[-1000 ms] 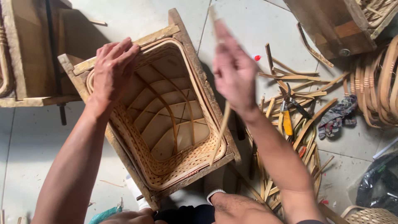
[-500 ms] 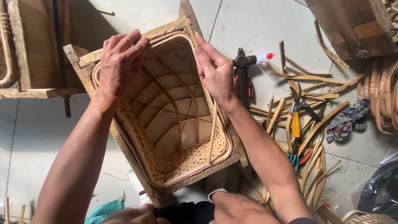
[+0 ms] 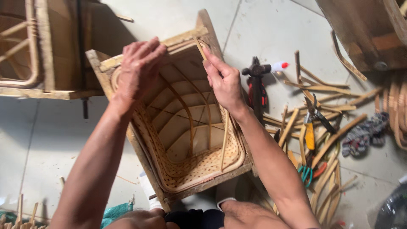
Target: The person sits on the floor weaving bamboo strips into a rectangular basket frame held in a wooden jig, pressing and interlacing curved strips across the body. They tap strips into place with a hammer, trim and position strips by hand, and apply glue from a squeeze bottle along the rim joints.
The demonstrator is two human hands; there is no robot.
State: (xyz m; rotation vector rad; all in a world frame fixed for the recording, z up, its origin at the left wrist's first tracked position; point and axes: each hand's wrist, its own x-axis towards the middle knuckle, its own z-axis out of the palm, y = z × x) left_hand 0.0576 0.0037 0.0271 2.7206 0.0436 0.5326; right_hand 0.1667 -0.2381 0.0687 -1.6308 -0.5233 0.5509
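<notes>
A square wooden frame with a woven rattan basket (image 3: 186,169) inside it stands tilted between my knees. My left hand (image 3: 137,68) lies flat on the frame's far left rim, fingers pressed over the top edge. At the far right rim, my right hand (image 3: 224,80) pinches a thin rattan strip (image 3: 224,140). The strip runs down the inner right wall of the basket to the woven band near the bottom. Its top end sticks up above my fingers.
Loose rattan strips (image 3: 322,140) lie scattered on the tiled floor at the right, with a red-and-black hand tool (image 3: 256,85), yellow-handled pliers (image 3: 309,131), a small white bottle with a red cap (image 3: 280,66) and grey gloves (image 3: 364,133). Wooden furniture frames (image 3: 46,51) stand at the left and top right.
My right hand came down from mid-air to the basket's far right rim and set the rattan strip against the inner wall. My left hand stayed on the far left rim.
</notes>
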